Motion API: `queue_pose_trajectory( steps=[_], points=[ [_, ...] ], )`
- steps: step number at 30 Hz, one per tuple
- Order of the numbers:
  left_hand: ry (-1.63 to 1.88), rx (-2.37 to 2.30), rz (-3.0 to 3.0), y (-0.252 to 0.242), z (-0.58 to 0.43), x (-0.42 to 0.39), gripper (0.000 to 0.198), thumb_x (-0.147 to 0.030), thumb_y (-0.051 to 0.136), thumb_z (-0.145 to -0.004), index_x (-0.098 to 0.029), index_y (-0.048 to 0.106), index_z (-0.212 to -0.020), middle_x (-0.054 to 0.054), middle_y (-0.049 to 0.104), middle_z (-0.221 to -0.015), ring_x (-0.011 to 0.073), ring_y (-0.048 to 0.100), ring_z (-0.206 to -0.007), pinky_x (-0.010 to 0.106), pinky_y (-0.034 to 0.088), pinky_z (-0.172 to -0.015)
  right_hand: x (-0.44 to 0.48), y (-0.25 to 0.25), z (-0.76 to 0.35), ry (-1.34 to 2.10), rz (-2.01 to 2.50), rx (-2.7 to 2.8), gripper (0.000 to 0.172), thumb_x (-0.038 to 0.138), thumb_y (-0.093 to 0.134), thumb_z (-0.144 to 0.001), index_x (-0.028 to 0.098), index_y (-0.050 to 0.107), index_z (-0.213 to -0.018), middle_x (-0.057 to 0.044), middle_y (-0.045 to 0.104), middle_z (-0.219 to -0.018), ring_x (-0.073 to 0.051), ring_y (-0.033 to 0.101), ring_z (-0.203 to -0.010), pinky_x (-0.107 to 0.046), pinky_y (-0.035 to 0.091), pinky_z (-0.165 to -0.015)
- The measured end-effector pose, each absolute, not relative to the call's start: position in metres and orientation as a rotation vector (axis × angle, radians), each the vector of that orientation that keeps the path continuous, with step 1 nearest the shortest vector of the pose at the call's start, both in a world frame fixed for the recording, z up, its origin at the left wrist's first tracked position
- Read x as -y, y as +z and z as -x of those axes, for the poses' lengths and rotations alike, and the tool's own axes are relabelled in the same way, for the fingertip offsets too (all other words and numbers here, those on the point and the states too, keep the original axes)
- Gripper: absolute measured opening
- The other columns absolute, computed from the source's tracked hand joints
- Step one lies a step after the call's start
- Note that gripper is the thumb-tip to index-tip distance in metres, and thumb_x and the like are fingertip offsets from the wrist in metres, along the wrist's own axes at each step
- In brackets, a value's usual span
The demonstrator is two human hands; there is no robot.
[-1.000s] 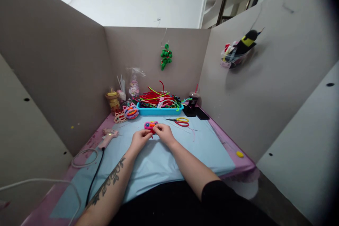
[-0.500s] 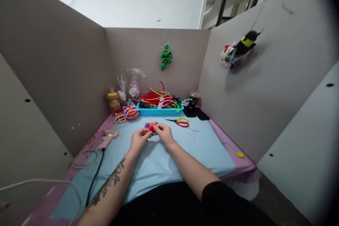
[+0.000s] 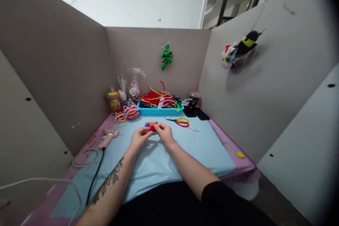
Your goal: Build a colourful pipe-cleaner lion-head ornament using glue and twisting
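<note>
The left hand point(image 3: 140, 138) and right hand point(image 3: 164, 134) both gripped the small multicoloured pipe-cleaner figure point(image 3: 150, 125) over the middle of the worktop point(image 3: 206, 155). Uneven pinching could have bent its fuzzy strands. The glue gun point(image 3: 107, 140) pointed its nozzle toward the left hand — a leftward swing risked contact. Scissors point(image 3: 182, 123) and the blue tray point(image 3: 160, 112) limited forward reach; open room lay nearer the right edge.

Black sleeve point(image 3: 217, 196), leafy forearm tattoo point(image 3: 108, 183)
</note>
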State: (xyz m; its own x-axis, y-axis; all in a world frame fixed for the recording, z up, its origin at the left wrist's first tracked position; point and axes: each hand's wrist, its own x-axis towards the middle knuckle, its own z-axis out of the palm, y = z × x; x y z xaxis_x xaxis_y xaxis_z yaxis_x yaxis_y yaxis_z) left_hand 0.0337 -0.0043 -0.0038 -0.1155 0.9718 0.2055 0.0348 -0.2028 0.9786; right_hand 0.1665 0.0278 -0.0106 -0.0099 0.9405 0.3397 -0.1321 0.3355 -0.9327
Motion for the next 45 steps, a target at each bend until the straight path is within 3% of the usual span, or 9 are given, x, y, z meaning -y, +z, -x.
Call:
queue_pose_trajectory(
  steps=[9,19,29,32,35,37,45],
  points=[
    [1.402,-1.394,-1.711,-0.0021,-0.0229,0.005,0.028,-0.038,0.061,-0.071,-0.014,0.072,-0.08,0.008,0.071,-0.074,0.0204,0.062,-0.07,0.027,0.046,-0.06,-0.024,-0.0097,-0.1707,0.692,0.888,1.571,0.016,0.026,0.056,-0.077,0.018,0.068,-0.07,-0.003,0.066,-0.072,-0.017,0.059,-0.072,-0.028,0.045,-0.07],
    [1.332,-1.511,-1.91,-0.0077,-0.0226,0.0019,0.019,-0.032,0.061,-0.072,-0.018,0.074,-0.076,0.007,0.071,-0.075,0.0208,0.063,-0.073,0.03,0.046,-0.07,-0.0215,-0.0064,-0.1719,0.59,0.87,1.628,0.015,0.022,0.055,-0.078,0.019,0.067,-0.07,-0.003,0.065,-0.072,-0.017,0.059,-0.073,-0.028,0.044,-0.071],
    [1.399,-1.46,-1.838,-0.0017,-0.0271,0.004,0.02,-0.034,0.063,-0.07,-0.017,0.068,-0.061,0.003,0.066,-0.063,0.0169,0.057,-0.065,0.027,0.041,-0.065,-0.0261,-0.012,-0.1659,0.952,0.852,1.427,0.019,0.032,0.057,-0.077,0.016,0.066,-0.071,-0.002,0.064,-0.066,-0.017,0.059,-0.066,-0.03,0.047,-0.067],
    [1.398,-1.409,-1.62,-0.0027,-0.0258,0.002,0.023,-0.038,0.065,-0.067,-0.015,0.067,-0.061,0.001,0.062,-0.058,0.0142,0.053,-0.058,0.025,0.038,-0.059,-0.0241,-0.0098,-0.1665,0.943,0.793,1.468,0.023,0.034,0.057,-0.078,0.016,0.065,-0.09,-0.006,0.066,-0.084,-0.018,0.06,-0.076,-0.031,0.049,-0.073],
    [1.432,-1.37,-1.325,-0.0045,-0.0237,0.0,0.028,-0.042,0.067,-0.064,-0.014,0.064,-0.063,-0.002,0.053,-0.051,0.0098,0.042,-0.048,0.023,0.031,-0.049,-0.0202,-0.0073,-0.1692,0.701,0.738,1.669,0.053,0.03,0.068,-0.07,0.02,0.053,-0.12,-0.01,0.057,-0.113,-0.021,0.056,-0.101,-0.036,0.046,-0.088],
    [1.445,-1.335,-1.174,-0.0044,-0.023,-0.0002,0.031,-0.044,0.069,-0.06,-0.014,0.061,-0.061,-0.004,0.047,-0.048,0.0077,0.036,-0.044,0.022,0.025,-0.044,-0.0187,-0.0074,-0.1706,0.528,0.704,1.806,0.069,0.025,0.073,-0.064,0.021,0.046,-0.128,-0.011,0.049,-0.122,-0.024,0.047,-0.115,-0.04,0.04,-0.098],
    [1.397,-1.232,-1.111,-0.0001,-0.0256,0.0028,0.037,-0.046,0.072,-0.057,-0.015,0.052,-0.056,-0.006,0.041,-0.047,0.005,0.029,-0.041,0.021,0.019,-0.041,-0.0217,-0.0103,-0.1723,0.384,0.7,1.83,0.061,0.021,0.066,-0.073,0.024,0.043,-0.129,-0.01,0.047,-0.12,-0.024,0.044,-0.116,-0.041,0.037,-0.1]
  ],
)
